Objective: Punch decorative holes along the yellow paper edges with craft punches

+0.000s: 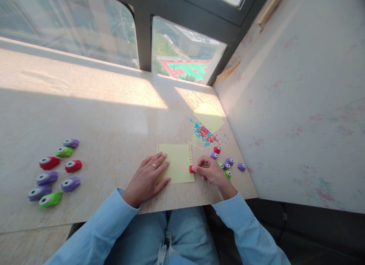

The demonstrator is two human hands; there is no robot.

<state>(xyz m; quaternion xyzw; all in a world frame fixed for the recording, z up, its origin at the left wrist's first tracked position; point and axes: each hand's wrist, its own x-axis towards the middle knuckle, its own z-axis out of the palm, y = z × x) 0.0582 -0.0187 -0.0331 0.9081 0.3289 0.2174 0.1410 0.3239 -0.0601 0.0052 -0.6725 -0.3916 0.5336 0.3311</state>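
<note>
Pinching a red punch [191, 169] — right fingers [195, 168]; spread on flat square paper [179, 162] — left fingers [163, 167].

Bright window [188, 48] daylight, sunlit bands, soft shadows, hazy glare, wide-angle edge stretching

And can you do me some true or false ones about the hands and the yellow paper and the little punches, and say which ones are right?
1. The fingers of the left hand rest on the yellow paper. True.
2. Little paper bits lie on the table, farther away than the right hand. True.
3. The right hand is holding a green punch. False: it holds a red punch, at the paper's right edge.
4. All the punches in the group on the left are purple. False: there are purple ones, red ones and green ones.
5. There is a ring on the left hand. True.
</note>
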